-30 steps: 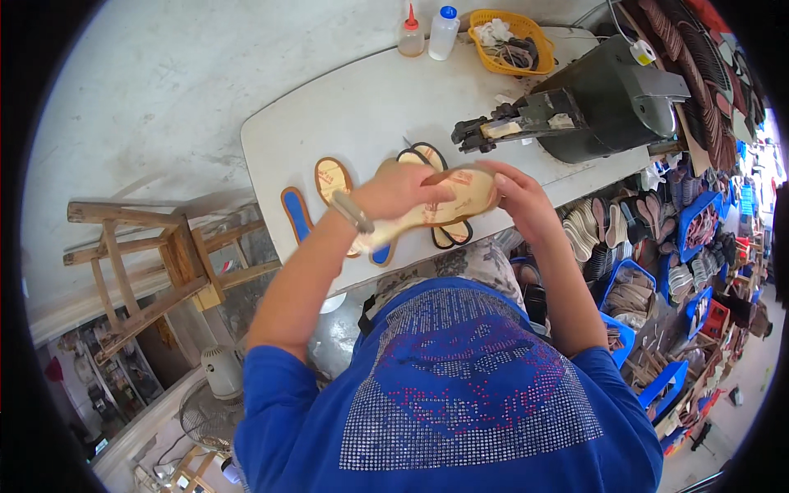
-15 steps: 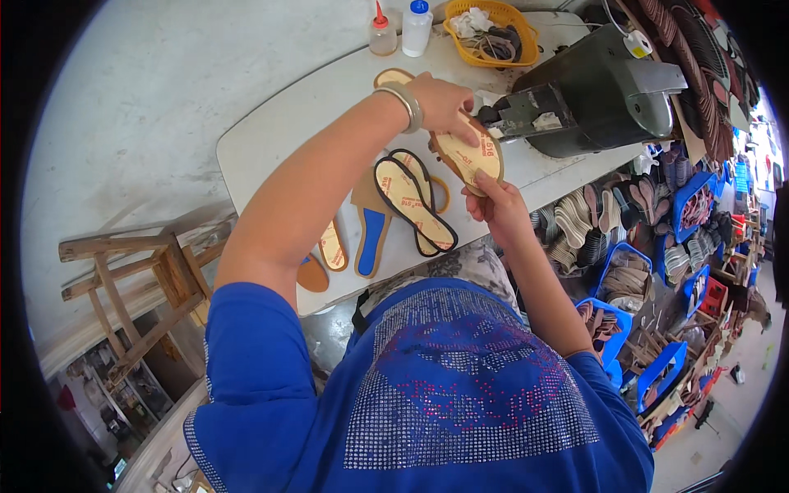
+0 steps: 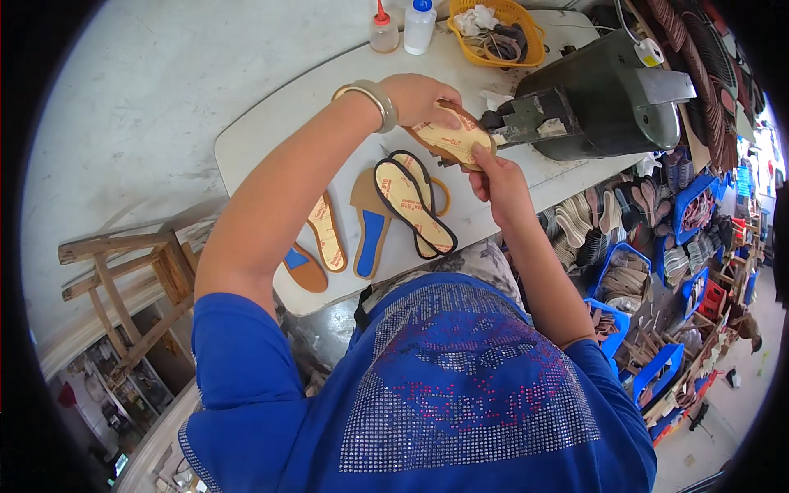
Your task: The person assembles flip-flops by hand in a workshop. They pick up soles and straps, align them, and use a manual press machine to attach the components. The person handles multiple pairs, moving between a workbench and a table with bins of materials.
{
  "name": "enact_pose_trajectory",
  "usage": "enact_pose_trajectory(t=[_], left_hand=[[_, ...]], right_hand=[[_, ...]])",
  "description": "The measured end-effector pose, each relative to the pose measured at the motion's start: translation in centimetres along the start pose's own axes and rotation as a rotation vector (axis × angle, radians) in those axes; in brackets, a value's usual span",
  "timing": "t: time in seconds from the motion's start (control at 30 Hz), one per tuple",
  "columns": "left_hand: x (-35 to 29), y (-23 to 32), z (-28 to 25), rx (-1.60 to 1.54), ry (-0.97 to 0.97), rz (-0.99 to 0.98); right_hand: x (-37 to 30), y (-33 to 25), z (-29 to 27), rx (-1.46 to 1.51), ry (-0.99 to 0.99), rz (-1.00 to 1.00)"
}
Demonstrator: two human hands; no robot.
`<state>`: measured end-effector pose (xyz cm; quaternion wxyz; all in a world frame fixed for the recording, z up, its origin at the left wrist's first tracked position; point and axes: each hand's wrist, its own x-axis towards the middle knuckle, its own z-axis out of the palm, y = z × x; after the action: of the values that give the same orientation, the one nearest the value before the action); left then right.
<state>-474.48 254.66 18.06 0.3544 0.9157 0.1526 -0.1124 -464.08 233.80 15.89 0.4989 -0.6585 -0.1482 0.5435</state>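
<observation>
Between both hands I hold a brown-edged shoe insole [image 3: 463, 141], its cream underside printed in red facing up, by the working end of a dark green sewing machine [image 3: 604, 94]. My left hand [image 3: 419, 100] grips its far left side, fingers partly hidden behind it. My right hand [image 3: 499, 182] pinches the near right edge with the thumb on top. Closer to me on the white table [image 3: 271, 131] lie two crossed black-edged insoles [image 3: 408, 197], a tan insole with a blue patch [image 3: 372, 234], a cream brown-edged insole [image 3: 330, 238] and a brown one [image 3: 307, 273].
At the back stand a red-tipped squeeze bottle [image 3: 384, 34], a blue-capped white bottle [image 3: 419, 31] and a yellow basket [image 3: 538, 49] of scraps. A tape ring [image 3: 445, 197] lies beside the black-edged insoles. Blue crates [image 3: 616, 320] and rows of soles fill the right; a wooden stool [image 3: 123, 246] stands left.
My left hand has shifted left and the insole has turned to lie more sideways, tilting. My right hand has risen slightly. More of the brown insole at the near left now shows.
</observation>
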Motion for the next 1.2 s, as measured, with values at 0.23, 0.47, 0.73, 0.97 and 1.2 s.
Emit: enact_pose_trajectory(t=[0.23, 0.47, 0.73, 0.97, 1.2], left_hand=[[-2.8, 1.5, 1.1, -0.063, 0.086, -0.144], [-4.8, 3.2, 4.7, -0.174, 0.264, -0.279], [-5.2, 5.6, 7.6, -0.399, 0.434, -0.379], [-4.3, 6.6, 8.4, -0.429, 0.555, -0.427], [-3.6, 6.1, 8.1, -0.431, 0.622, -0.454]], right_hand=[[0.7, -1.3, 0.1, -0.063, 0.084, -0.019], [0.5, -1.4, -0.8, -0.151, 0.079, -0.111], [-3.1, 2.2, 0.2, -0.071, -0.159, -0.112], [-3.8, 3.1, -0.9, 0.033, -0.163, -0.099], [-3.1, 2.1, -1.4, 0.035, -0.09, -0.132]])
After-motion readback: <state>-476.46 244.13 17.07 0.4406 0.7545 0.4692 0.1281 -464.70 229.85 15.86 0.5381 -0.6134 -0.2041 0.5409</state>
